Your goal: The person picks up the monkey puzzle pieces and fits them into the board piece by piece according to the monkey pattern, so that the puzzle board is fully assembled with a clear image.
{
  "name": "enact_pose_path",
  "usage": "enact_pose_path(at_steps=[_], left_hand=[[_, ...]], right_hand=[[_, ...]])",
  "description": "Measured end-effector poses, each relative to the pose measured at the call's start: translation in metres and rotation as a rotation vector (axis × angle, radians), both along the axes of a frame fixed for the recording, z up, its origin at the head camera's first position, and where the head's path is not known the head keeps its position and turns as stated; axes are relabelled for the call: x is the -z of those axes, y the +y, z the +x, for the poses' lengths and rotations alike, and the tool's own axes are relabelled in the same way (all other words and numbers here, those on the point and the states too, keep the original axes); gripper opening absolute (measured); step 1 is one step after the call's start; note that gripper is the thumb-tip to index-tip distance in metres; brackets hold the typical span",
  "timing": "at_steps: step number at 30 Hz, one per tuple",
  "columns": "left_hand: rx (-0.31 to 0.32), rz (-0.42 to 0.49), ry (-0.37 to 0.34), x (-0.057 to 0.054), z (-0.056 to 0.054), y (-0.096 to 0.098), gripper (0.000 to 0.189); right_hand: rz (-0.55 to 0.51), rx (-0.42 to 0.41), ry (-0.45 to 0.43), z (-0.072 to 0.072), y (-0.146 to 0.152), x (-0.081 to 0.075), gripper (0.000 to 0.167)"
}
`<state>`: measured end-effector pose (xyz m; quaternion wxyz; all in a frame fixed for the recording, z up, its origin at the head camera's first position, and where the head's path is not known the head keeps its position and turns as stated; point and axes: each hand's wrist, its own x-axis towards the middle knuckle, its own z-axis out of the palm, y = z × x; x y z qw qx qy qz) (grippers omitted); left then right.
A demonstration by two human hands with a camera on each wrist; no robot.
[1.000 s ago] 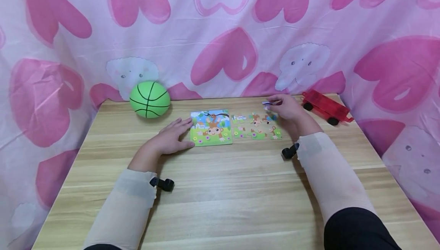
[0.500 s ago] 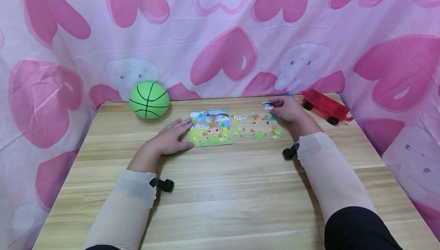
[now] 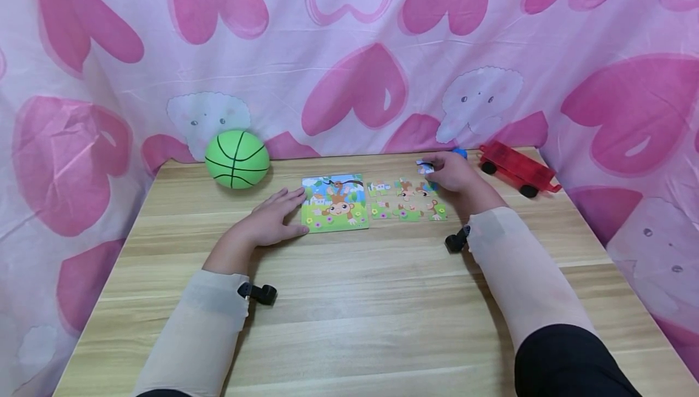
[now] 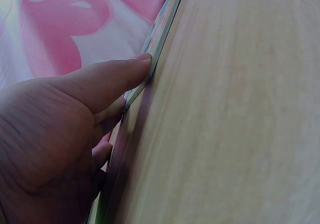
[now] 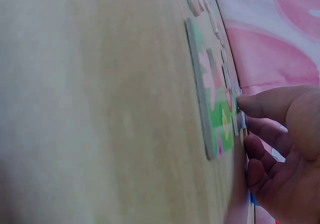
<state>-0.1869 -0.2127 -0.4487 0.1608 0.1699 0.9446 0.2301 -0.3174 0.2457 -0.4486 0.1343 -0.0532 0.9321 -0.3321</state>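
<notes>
My left hand [image 3: 273,218] rests at the left side of a square monkey puzzle board [image 3: 335,203]. Its thumb touches the board's lower left corner and its fingers lie along the left edge, as the left wrist view also shows. At the back right, my right hand [image 3: 459,175] pinches a blue and white puzzle piece [image 3: 424,168] between thumb and fingertips, low over the table. Just below that hand lie several separate puzzle pieces [image 3: 408,215], green with flowers and monkey parts. In the right wrist view the pinched piece is mostly hidden behind the thumb.
A green ball [image 3: 237,159] with black lines stands at the back left of the wooden table [image 3: 349,312]. A red toy wagon [image 3: 519,169] is at the back right. Beside the right hand a small blue object [image 3: 460,153] shows partly. A pink heart-print cloth [image 3: 355,90] hangs behind.
My right hand has shifted slightly about the blue and white piece, which now shows flatter near the table. The blue object behind the hand has come into view. My left hand stays put.
</notes>
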Motion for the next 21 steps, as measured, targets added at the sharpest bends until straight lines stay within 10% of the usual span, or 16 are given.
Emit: enact_pose_path(at_steps=[21], left_hand=[[-0.003, 0.0, -0.001, -0.001, 0.0011, 0.0006, 0.091]], right_hand=[[-0.051, 0.022, 0.08, -0.0052, -0.0104, 0.0002, 0.053]])
